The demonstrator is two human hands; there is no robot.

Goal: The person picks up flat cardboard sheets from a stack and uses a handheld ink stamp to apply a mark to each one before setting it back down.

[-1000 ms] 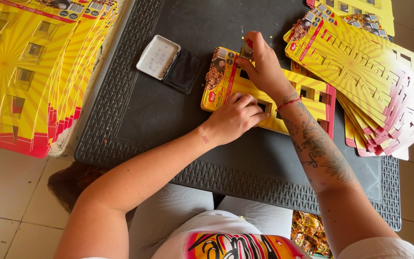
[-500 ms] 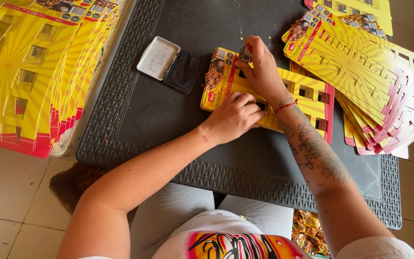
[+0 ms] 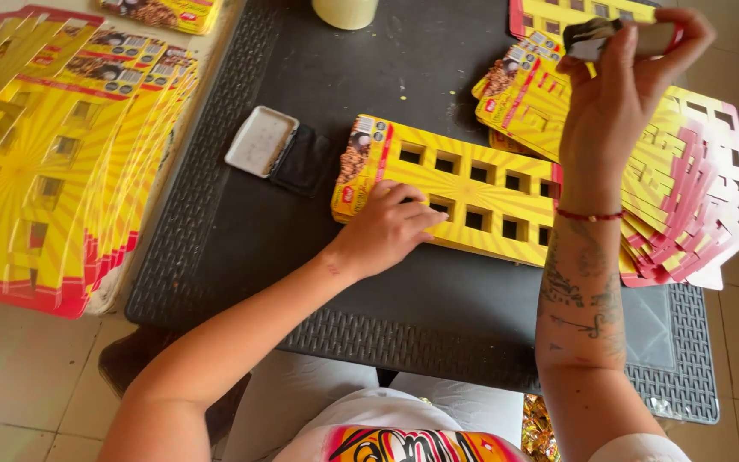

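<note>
Left hand [image 3: 389, 224] is pressed flat, fingers spread, on the near-left end of the yellow card [image 3: 464, 190], the one with two rows of square cut-outs, pinning it to the dark counter [image 3: 241, 248]. Right hand [image 3: 622, 94] is lifted up above the card's far right end, fingers pinched shut around a small stamp [image 3: 617, 36], so the hands are well apart. The card lies flat in the middle of the counter. Just left of the card sits an open ink pad [image 3: 280, 152], white lid flipped back. Right of the card, touching it, is a fanned stack of cards [image 3: 686, 197]. Well off to the card's left is another big pile of cards [image 3: 53, 162]. Beyond the card, at the counter's far edge, there's a pale cup [image 3: 345, 12].
</note>
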